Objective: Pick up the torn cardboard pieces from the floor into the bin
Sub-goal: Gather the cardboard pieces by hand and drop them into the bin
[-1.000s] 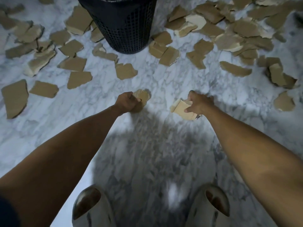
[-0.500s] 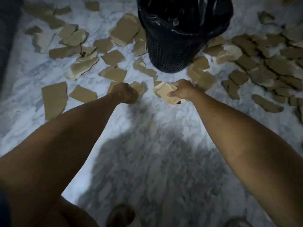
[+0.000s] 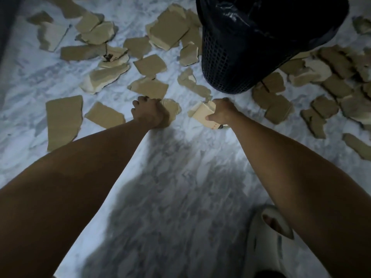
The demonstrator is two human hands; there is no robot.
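**Two hands, each gripping cardboard, short of the bin**

Nearest the camera, low at the right, a pale slipper (image 3: 269, 235) with toes showing through its opening stands on the marble floor (image 3: 180, 197), which carries a dark shadow between the two bare forearms.

Farther out, the left hand (image 3: 149, 114) is balled up, its fingers closed around a crumpled cardboard scrap (image 3: 170, 107) that sticks out on its right side. Just beside it, the right hand (image 3: 222, 113) has its fingers clamped on a pale folded cardboard piece (image 3: 202, 115), thumb pressed on the face, with small red marks near the lower edge. Both hands are near each other, apart, and held short of the bin.

Beyond the hands, torn cardboard pieces (image 3: 149, 88) lie scattered flat on the floor, many to the left and another crowd (image 3: 331, 81) to the right, some overlapping.

Farthest, at the upper right, stands the dark mesh bin (image 3: 230, 63), lined with a glossy black bag (image 3: 271, 21). Several pieces lie touching or just beside its base.
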